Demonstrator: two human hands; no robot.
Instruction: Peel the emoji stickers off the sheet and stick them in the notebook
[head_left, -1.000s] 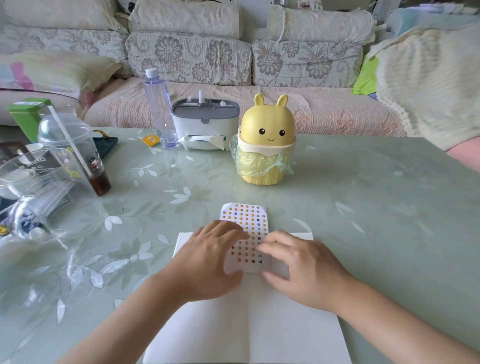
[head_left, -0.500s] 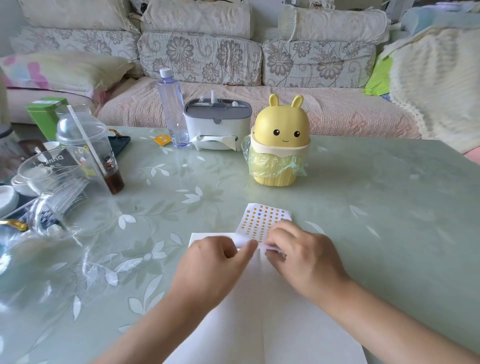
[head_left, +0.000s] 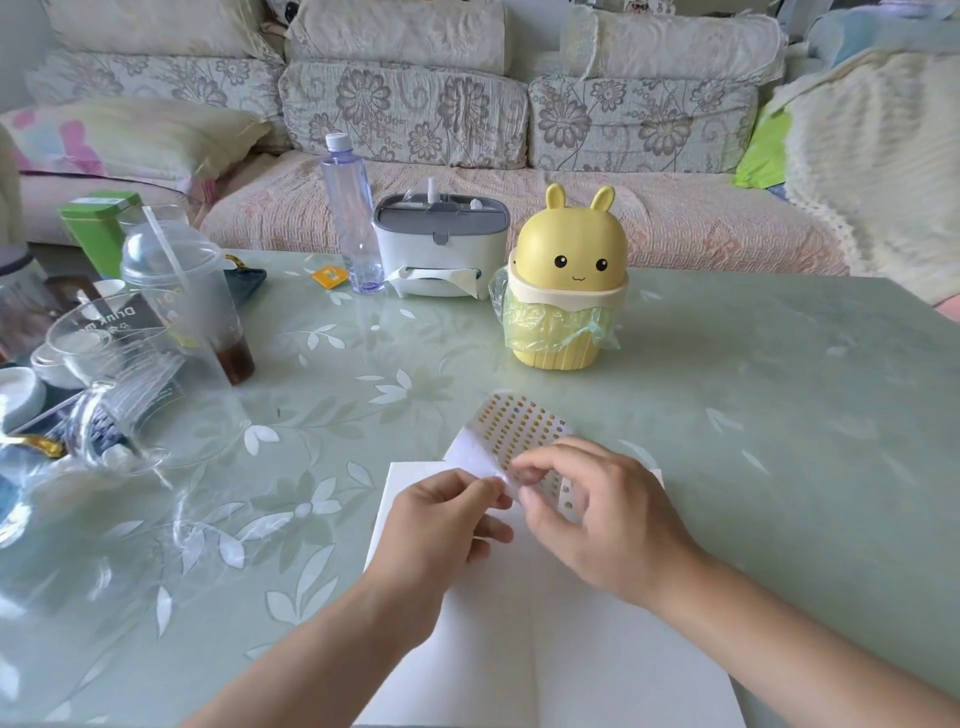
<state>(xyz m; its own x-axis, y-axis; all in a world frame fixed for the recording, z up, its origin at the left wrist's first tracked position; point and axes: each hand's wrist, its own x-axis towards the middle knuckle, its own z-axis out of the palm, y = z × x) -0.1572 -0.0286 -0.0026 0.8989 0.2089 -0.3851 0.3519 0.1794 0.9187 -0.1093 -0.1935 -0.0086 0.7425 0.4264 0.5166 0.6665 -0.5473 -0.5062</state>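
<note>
The emoji sticker sheet (head_left: 522, 423), white with rows of small yellow dots, is lifted off the table and curls over above the open white notebook (head_left: 550, 644). My left hand (head_left: 441, 525) pinches the sheet's near left corner between thumb and forefinger. My right hand (head_left: 597, 514) has its fingers curled over the sheet's near edge, fingertips close to my left thumb. Which sticker they touch is hidden by the fingers. Both pages of the notebook look blank.
A yellow bunny-shaped bin (head_left: 563, 283) with a green bag stands behind the sheet. Farther back are a grey tissue box (head_left: 439, 247) and a clear bottle (head_left: 350, 213). A lidded cup with a straw (head_left: 182, 291), a glass bowl (head_left: 135, 374) and clutter fill the left side.
The sheet lay flat under both hands a second ago; now it is raised and curled, with my left hand pinching its corner and my right fingers at its edge.
</note>
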